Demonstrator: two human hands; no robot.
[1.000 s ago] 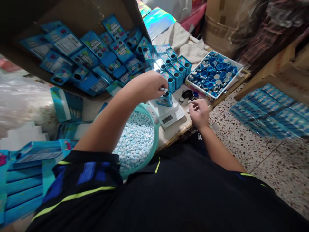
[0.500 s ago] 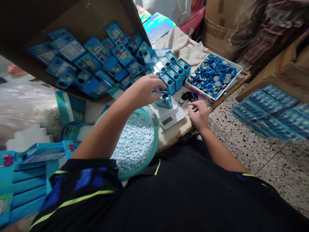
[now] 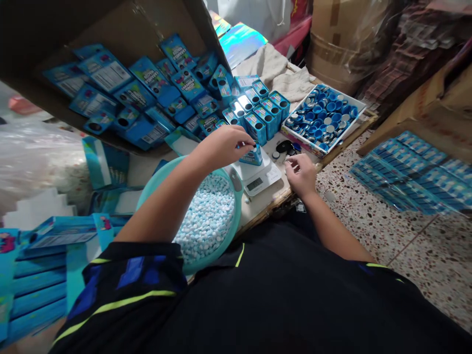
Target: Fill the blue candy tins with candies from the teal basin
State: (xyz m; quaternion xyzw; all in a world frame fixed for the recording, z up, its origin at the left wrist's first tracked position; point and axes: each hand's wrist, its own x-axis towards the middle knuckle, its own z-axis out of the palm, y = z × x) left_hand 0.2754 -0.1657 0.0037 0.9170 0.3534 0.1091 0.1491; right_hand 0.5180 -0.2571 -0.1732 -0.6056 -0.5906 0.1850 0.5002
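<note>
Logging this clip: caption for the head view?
Left hand at a blue tin on a scale, right hand nearby, beside a green basin of pale blue pieces.

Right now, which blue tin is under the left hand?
The tin standing on the white digital scale, under the left hand; the other tins stand in rows behind it, off the scale.

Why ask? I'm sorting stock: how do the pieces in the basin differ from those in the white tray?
The tablets are small and pale blue-white; the caps look larger and are deep blue and silver. The tablets heap in a round teal basin; the caps lie in a shallow white tray. Both lie loose.
</note>
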